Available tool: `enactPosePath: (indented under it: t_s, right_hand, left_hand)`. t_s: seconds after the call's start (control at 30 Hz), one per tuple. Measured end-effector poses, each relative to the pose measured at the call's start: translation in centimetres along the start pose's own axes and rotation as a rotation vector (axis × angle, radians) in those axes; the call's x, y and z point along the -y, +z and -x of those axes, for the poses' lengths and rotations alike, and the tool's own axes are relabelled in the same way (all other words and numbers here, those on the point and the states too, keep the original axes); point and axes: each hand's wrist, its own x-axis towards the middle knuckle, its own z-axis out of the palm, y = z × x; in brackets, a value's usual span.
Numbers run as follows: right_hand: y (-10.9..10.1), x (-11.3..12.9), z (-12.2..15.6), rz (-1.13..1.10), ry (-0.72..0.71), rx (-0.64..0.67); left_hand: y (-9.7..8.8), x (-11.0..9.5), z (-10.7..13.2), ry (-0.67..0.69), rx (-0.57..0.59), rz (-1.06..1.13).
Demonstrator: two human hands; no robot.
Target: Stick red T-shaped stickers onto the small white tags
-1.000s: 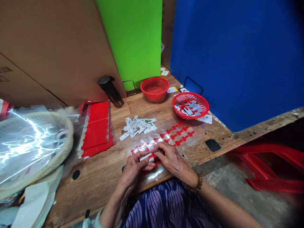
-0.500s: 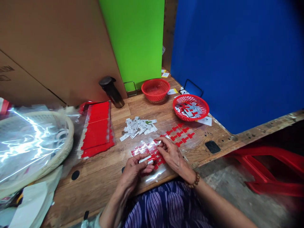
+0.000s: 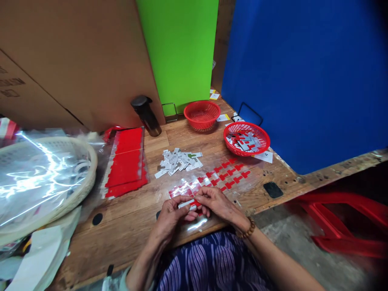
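My left hand (image 3: 170, 215) pinches a small white strip (image 3: 185, 204) near the table's front edge. Against it, my right hand (image 3: 217, 204) has thumb and fingers closed at a red piece (image 3: 196, 203) on the strip's right end; the fingertips partly hide it. Beneath both hands lies a clear sheet with rows of red T-shaped stickers (image 3: 222, 176). Just beyond the sheet is a loose pile of white and grey printed strips (image 3: 178, 161), one with a green part.
A red basket (image 3: 263, 150) holds strips with red parts; another red basket (image 3: 202, 106) stands behind. Red sheets in plastic (image 3: 125, 161), a dark bottle (image 3: 147, 116) and a plastic-covered white basket (image 3: 91, 169) are leftward. Blue (image 3: 303, 81) and green (image 3: 178, 52) panels rise behind.
My right hand has come down and toward me from the sticker sheet, and its fingers now meet the strip in my left hand. The view has shifted slightly.
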Motion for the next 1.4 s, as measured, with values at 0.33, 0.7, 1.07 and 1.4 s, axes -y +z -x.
enactPosePath:
  t_s: [0.33, 0.7, 1.07, 1.4]
  right_hand:
    - [-0.2, 0.5, 0.3, -0.008, 0.087, 0.012]
    - [-3.0, 0.1, -0.4, -0.148, 0.058, -0.068]
    - [-9.7, 4.8, -3.3, -0.564, -0.338, -0.499]
    - [-3.8, 2.5, -10.7, 0.654, -0.404, -0.38]
  left_hand:
    - [0.1, 0.0, 0.0, 0.024, 0.031, -0.094]
    - [0.2, 0.7, -1.1, 0.159, -0.015, 0.008]
    - [-1.5, 2.1, -3.4, 0.197, -0.107, -0.04]
    - [-1.9, 2.5, -3.8, 0.224, -0.103, -0.185]
